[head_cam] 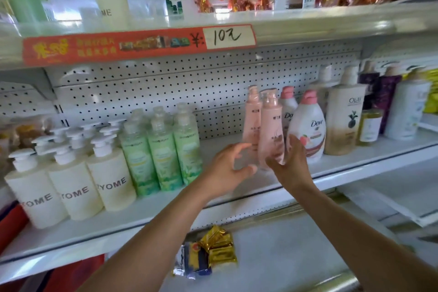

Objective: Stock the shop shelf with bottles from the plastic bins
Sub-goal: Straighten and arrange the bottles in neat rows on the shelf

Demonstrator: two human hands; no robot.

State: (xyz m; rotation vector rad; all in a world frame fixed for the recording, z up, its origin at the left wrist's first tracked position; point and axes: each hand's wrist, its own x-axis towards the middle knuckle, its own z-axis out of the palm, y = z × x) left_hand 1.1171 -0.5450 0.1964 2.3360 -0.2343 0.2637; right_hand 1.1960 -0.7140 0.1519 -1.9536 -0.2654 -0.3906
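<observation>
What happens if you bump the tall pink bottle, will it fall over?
Probably, yes. The front pink bottle is tall and narrow, so it likely tips easily. The Dove bottle stands close beside it and might get knocked. Its smooth plastic looks a bit slippery, and both hands, left and right, are open around it.

Pink bottles' bases behind blurred fingers, perhaps touching.

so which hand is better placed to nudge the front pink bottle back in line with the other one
Right. The right hand is already against the front pink bottle, fingers open beside the Dove bottle. The left hand sits lower and further left, open, nearer the back pink bottle.
</observation>
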